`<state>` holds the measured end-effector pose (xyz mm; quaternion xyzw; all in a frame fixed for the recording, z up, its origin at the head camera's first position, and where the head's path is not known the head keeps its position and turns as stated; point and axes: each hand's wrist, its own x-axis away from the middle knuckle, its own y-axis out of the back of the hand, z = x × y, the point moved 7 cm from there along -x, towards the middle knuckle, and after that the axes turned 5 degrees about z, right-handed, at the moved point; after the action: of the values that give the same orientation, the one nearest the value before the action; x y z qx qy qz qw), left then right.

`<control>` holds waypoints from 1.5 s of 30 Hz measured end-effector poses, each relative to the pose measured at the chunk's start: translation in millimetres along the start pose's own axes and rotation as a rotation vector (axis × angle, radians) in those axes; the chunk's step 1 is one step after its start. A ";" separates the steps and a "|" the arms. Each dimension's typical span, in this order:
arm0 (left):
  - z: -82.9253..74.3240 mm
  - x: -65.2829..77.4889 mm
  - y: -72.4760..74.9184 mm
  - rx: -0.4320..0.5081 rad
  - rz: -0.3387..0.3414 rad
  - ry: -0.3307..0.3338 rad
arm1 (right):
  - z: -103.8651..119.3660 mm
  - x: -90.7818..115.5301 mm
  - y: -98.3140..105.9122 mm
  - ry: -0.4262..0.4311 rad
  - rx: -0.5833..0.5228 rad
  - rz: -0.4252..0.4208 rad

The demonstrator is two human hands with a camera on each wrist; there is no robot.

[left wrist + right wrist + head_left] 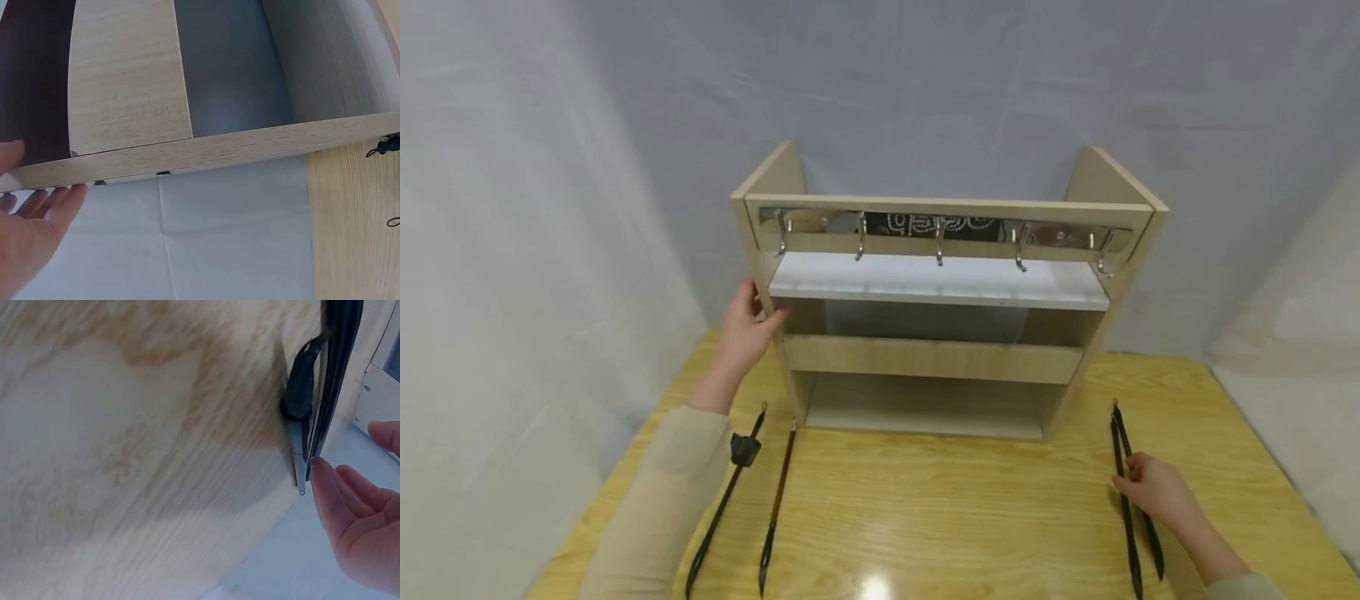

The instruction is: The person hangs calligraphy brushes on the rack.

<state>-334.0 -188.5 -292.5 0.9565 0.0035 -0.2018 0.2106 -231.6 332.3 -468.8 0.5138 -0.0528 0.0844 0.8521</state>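
Note:
A small wooden shelf unit [932, 357] stands upright on the table, with a row of metal hooks [940, 242] along its top front rail. My left hand [747, 329] grips its left side panel [250, 140], thumb on the inner side and fingers against the outer face. At the right, two dark calligraphy brushes [1123, 508] lie close together, tips toward me. My right hand [1161, 492] is just over them with thumb and fingers apart. In the right wrist view nothing sits between those fingers [328, 494]; whether they touch a brush [300, 394] I cannot tell.
Two more calligraphy brushes, a black one [718, 512] and a brown-handled one [780, 492], lie left of the shelf's front. The yellow wood-grain table [940, 508] is bordered by pale cloth [925, 92] behind and at both sides.

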 end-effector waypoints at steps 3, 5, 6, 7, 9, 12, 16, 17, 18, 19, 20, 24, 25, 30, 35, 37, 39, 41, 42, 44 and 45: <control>-0.1 -0.1 -0.5 0.006 -0.015 -0.007 | -1.1 -0.2 -1.9 -0.001 0.004 0.005; -0.2 -0.2 -0.5 0.005 -0.021 -0.011 | -2.4 -1.1 -3.4 -0.006 0.002 0.015; -0.5 -0.1 -0.5 0.003 -0.023 -0.014 | -3.1 -1.6 -4.0 -0.007 0.004 0.018; -0.8 0.1 -0.7 0.004 -0.023 -0.018 | -3.7 -2.0 -4.3 -0.010 0.006 0.021; -1.0 0.6 -1.3 0.010 -0.021 -0.023 | -5.1 -2.6 -4.9 -0.017 0.007 0.023; -0.7 0.9 -2.0 0.031 -0.020 -0.033 | -6.1 -2.9 -6.6 -0.017 0.019 0.017; 0.5 1.1 -2.2 0.056 -0.022 -0.026 | -5.2 -2.8 -10.2 -0.011 0.033 0.005; 0.9 1.1 -2.2 0.061 -0.023 -0.022 | -4.8 -3.0 -11.3 -0.015 0.037 0.007; 1.1 1.2 -2.3 0.072 -0.023 -0.016 | -4.3 -3.1 -12.3 -0.022 0.039 0.011; 1.4 1.4 -2.2 0.078 -0.024 -0.009 | -4.0 -3.4 -13.2 -0.031 0.045 0.015; 1.6 1.5 -1.9 0.083 -0.026 -0.004 | -3.6 -3.8 -14.1 -0.041 0.050 0.022; 2.3 2.5 -0.9 0.104 -0.025 0.024 | -1.6 -6.6 -15.5 -0.063 0.082 0.019; 2.4 2.6 -0.6 0.104 -0.025 0.028 | -1.8 -7.5 -16.1 -0.069 0.086 0.017; 3.1 2.3 -0.4 0.104 -0.010 0.031 | -3.4 -10.0 -19.3 -0.101 0.068 0.021; 5.2 1.9 0.5 0.070 -0.004 0.032 | -2.9 -11.4 -20.4 -0.118 0.037 0.027; 5.7 1.8 0.6 0.061 -0.003 0.035 | -2.2 -12.0 -20.2 -0.115 0.030 0.024; 6.1 1.7 0.5 0.059 0.000 0.040 | -1.9 -12.2 -19.6 -0.109 0.024 0.018; 6.4 1.6 0.2 0.067 0.004 0.046 | -1.5 -12.3 -18.8 -0.103 0.010 0.010; 6.1 1.6 0.2 0.071 0.005 0.048 | -1.5 -12.1 -18.4 -0.102 0.002 0.004; 6.1 1.6 0.2 0.077 0.006 0.054 | -1.5 -11.4 -17.6 -0.100 -0.017 -0.004; 5.7 1.5 0.2 0.077 0.006 0.057 | -1.5 -10.8 -17.1 -0.097 -0.030 -0.007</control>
<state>-334.7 -191.1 -297.8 0.9693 -0.0012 -0.1740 0.1739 -238.9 324.8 -486.2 0.5045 -0.0935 0.0556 0.8565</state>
